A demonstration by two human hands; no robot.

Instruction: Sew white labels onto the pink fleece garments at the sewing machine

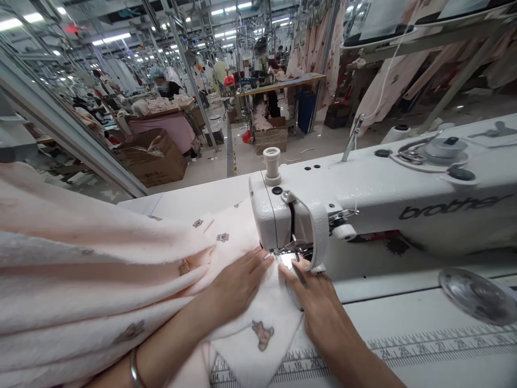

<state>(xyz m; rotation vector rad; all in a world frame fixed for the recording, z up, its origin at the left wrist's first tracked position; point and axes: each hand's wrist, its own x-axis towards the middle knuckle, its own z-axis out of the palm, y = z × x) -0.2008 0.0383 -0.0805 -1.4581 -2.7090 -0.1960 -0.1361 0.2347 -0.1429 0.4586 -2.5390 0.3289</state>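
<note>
I see the white table (pixel 396 318) spanning the near side, the sewing machine (pixel 379 183) at right. Pale pink fabric (pixel 100 280) drapes across the left, reaching the machine's needle end. There the left hand (pixel 236 283) lies flat on it, fingers extended, gripping nothing; the right hand (pixel 319 296) is partly hidden, so I cannot tell its grip. A bangle (pixel 135 369) circles the left wrist.

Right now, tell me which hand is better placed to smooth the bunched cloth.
Left, I'd judge: the left hand lies on the cloth, near its folds; the right hand is by the machine, farther from them.
</note>
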